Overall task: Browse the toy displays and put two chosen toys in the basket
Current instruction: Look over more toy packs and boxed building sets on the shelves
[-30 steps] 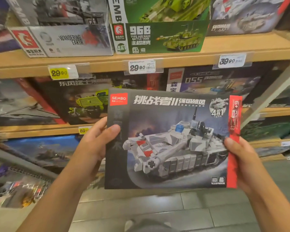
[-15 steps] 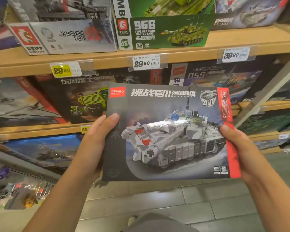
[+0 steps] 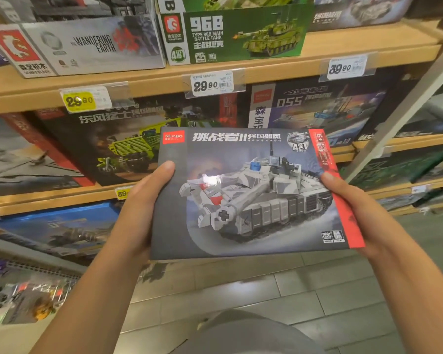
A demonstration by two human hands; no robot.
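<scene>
Two hands: left hand (image 3: 138, 213), right hand (image 3: 356, 213). One held grey tank box (image 3: 253, 195). Four visible price tags: yellow tag (image 3: 80, 100), centre tag (image 3: 212, 84), far-right tag (image 3: 346, 67), partly hidden lower tag (image 3: 122, 193).

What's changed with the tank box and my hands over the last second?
The tank box tipped back a little, its top edge leaning away toward the shelves. Nothing was let go: the left hand and right hand still grip its side edges.
</scene>
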